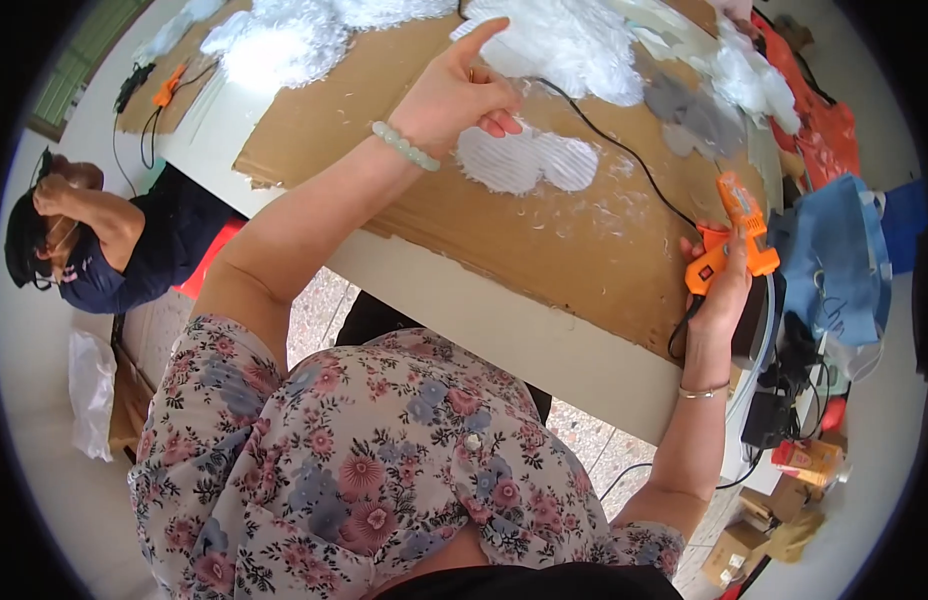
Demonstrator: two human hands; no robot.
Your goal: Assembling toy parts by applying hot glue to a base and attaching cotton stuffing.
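My right hand is wrapped round an orange glue gun at the right end of the cardboard. The gun's nozzle points up and away, and a black cord runs from it. My left hand hovers over the cardboard, index finger stretched out and the other fingers partly curled, with nothing visible in it. Just right of its wrist lies a white ribbed cut-out with rounded lobes. Beyond the fingers sits white fluffy material. Similar grey cut-outs lie farther right.
Brown cardboard covers much of the white table, with loose white fibres on it. More white fluff lies at far left, near another orange glue gun. A person sits at left. A blue bag stands at right.
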